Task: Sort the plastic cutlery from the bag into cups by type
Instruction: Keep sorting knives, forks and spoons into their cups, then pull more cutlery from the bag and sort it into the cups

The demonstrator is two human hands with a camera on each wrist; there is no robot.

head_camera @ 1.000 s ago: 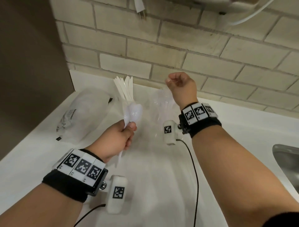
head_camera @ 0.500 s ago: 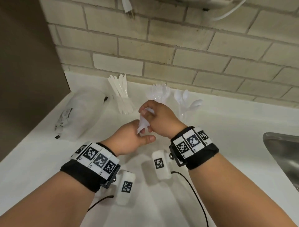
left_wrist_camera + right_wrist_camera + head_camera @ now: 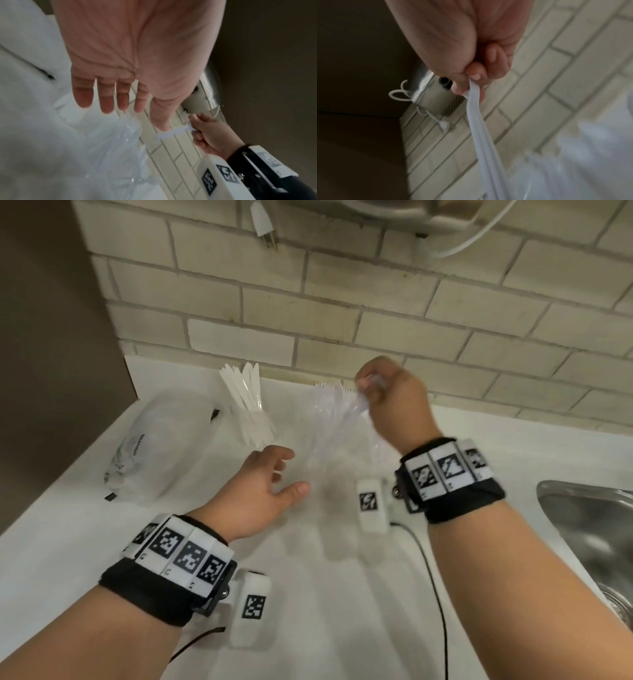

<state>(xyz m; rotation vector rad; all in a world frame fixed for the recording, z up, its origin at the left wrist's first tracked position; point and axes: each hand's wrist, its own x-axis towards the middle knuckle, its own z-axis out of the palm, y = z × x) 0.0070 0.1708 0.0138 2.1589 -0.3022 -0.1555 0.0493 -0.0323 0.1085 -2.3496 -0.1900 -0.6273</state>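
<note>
Your right hand (image 3: 394, 402) pinches the handle ends of a few white utensils (image 3: 481, 121) and holds them above the clear cups at the wall, near the cup of forks (image 3: 334, 419); blur hides their type. Your left hand (image 3: 263, 491) is spread wide over the counter (image 3: 68, 542), holding nothing, with the bag (image 3: 150, 450) lying to its left. Advice: check the heads against the cup's contents, lower them upright into the matching cup, and release only once they stand inside the rim.
</note>
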